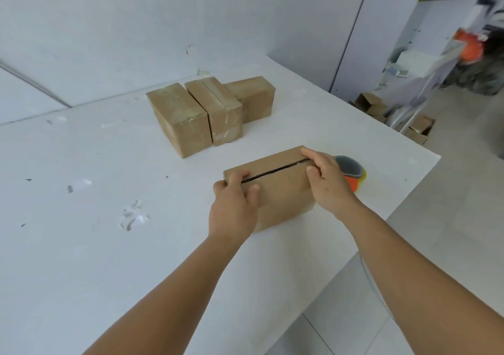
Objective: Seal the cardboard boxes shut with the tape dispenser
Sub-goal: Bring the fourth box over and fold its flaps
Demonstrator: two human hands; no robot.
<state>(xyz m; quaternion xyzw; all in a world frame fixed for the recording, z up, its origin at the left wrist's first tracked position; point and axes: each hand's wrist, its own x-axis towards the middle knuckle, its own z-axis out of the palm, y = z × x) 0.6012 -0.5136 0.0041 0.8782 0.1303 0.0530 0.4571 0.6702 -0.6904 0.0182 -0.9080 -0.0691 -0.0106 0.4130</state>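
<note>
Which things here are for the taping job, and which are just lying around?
For the job:
- near box, flaps closed, seam untaped, with the left hand and right hand at its ends
- tape dispenser on the table behind the right hand
- three boxes farther back, tape showing on them

Just lying about:
- open boxes on the floor
- small scraps on the white table

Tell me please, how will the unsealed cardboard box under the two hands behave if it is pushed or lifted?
The unsealed box would probably slide rather than roll, since it sits flat on the white table. Its top flaps may spring up once the left hand and right hand let go, because the seam shows no tape. It looks light, though its contents are hidden.
</note>
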